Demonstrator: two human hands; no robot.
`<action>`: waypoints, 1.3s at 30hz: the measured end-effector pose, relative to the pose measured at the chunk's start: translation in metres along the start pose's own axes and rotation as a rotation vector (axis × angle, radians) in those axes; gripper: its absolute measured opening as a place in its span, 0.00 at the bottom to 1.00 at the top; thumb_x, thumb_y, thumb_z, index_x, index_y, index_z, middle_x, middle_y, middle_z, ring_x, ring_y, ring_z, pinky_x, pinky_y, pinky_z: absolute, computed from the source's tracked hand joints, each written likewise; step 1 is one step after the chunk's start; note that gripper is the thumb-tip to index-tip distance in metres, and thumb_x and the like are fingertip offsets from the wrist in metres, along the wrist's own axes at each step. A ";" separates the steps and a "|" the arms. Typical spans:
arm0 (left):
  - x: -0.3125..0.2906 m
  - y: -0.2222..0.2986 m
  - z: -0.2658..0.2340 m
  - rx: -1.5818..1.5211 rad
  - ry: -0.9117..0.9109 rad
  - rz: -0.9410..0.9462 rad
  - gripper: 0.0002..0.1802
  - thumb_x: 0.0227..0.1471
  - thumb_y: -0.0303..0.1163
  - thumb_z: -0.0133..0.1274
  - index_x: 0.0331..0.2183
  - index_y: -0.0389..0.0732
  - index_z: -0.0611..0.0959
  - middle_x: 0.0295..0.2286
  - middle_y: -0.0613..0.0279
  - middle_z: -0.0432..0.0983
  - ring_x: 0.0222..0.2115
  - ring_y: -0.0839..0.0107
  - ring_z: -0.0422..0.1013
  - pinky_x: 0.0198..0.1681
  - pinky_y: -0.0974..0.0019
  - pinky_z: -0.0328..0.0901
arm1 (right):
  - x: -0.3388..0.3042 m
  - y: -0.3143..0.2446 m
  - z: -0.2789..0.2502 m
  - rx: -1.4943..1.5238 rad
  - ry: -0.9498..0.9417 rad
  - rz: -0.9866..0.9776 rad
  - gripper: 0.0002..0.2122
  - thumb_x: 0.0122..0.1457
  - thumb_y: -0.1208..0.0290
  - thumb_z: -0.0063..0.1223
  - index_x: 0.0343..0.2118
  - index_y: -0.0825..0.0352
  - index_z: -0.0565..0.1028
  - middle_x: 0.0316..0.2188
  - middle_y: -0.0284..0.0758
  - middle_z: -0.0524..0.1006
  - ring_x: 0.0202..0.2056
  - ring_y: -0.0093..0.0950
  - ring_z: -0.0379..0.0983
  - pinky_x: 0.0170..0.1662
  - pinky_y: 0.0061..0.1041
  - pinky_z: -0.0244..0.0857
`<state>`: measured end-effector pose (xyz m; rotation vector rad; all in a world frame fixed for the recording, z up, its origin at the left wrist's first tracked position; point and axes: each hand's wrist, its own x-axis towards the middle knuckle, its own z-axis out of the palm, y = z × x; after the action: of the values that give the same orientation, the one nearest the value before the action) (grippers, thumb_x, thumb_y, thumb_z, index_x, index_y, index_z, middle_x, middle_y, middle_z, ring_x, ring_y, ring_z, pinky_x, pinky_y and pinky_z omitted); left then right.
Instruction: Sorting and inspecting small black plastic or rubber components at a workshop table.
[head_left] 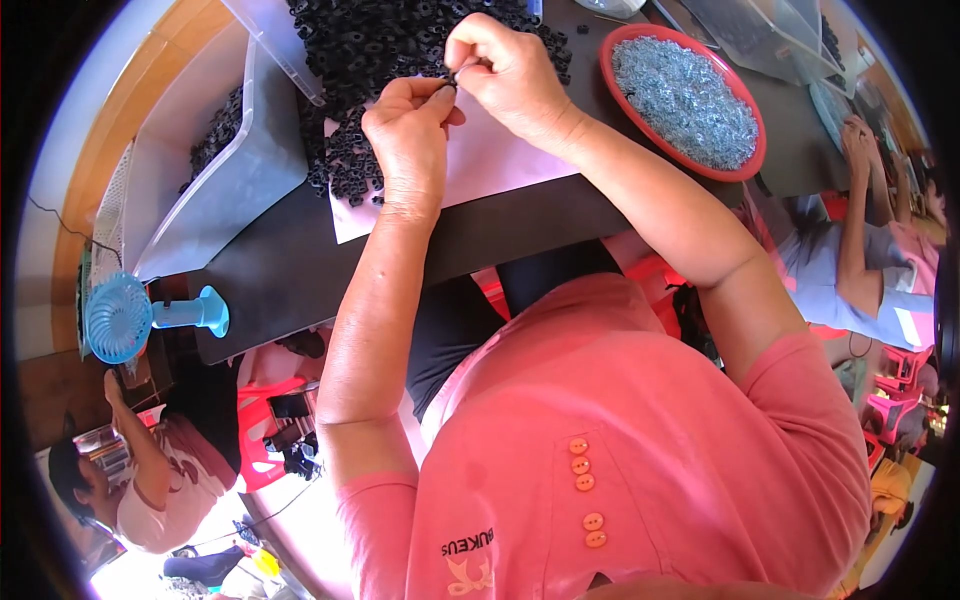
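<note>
My left hand [412, 135] is closed in a pinch on a small black plastic part [449, 86], above a white sheet [500, 160]. Close beside it, my right hand [515, 80] pinches at the same spot with thumb and forefinger. Whatever sits between the right fingertips is too small to make out. Behind both hands spreads a large heap of small black parts [370, 45], which runs down along the sheet's left side. To the right, a red round tray [757, 150] holds a mass of small shiny metal pieces [685, 100].
A translucent plastic bin [235, 190] with black parts stands at the left of the dark table [480, 225]. A blue fan [120, 316] is at the table's left edge. Another clear bin [760, 35] stands far right. Other people sit at both sides.
</note>
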<state>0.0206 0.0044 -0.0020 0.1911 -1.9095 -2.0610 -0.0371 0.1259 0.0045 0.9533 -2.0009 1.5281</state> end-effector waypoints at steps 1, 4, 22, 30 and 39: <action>0.000 0.000 0.000 -0.018 -0.012 -0.011 0.03 0.50 0.21 0.55 0.31 0.32 0.80 0.19 0.61 0.76 0.17 0.81 0.66 0.18 0.78 0.56 | 0.000 0.003 -0.001 0.000 0.015 -0.002 0.07 0.46 0.84 0.51 0.26 0.63 0.72 0.16 0.32 0.73 0.19 0.25 0.72 0.24 0.23 0.65; 0.000 -0.004 -0.005 -0.030 -0.024 0.009 0.04 0.49 0.22 0.55 0.31 0.31 0.80 0.19 0.60 0.77 0.18 0.79 0.70 0.20 0.77 0.61 | 0.005 -0.007 -0.002 -0.011 -0.040 -0.028 0.06 0.48 0.85 0.48 0.28 0.67 0.70 0.18 0.35 0.71 0.20 0.23 0.70 0.24 0.23 0.62; 0.025 -0.040 0.017 0.147 0.115 0.301 0.07 0.33 0.26 0.58 0.22 0.35 0.84 0.22 0.44 0.77 0.25 0.53 0.76 0.31 0.58 0.70 | 0.006 0.036 -0.026 -0.072 -0.327 0.075 0.13 0.59 0.84 0.45 0.46 0.69 0.72 0.44 0.31 0.76 0.48 0.21 0.72 0.51 0.20 0.65; 0.001 -0.010 -0.007 0.080 -0.019 0.213 0.06 0.48 0.22 0.56 0.32 0.31 0.81 0.21 0.60 0.77 0.19 0.78 0.71 0.20 0.77 0.59 | 0.005 -0.003 0.000 -0.005 -0.088 -0.108 0.10 0.47 0.87 0.44 0.31 0.68 0.74 0.22 0.39 0.77 0.24 0.28 0.76 0.28 0.26 0.69; -0.001 -0.009 0.003 0.089 -0.040 0.177 0.05 0.50 0.21 0.56 0.33 0.31 0.80 0.23 0.63 0.76 0.22 0.79 0.70 0.23 0.78 0.59 | 0.003 -0.001 -0.009 -0.231 -0.118 -0.138 0.09 0.43 0.81 0.52 0.27 0.58 0.74 0.18 0.32 0.76 0.23 0.35 0.76 0.25 0.34 0.67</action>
<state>0.0191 0.0082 -0.0108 0.0001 -1.9673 -1.8802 -0.0387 0.1338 0.0101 1.0806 -2.0902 1.1627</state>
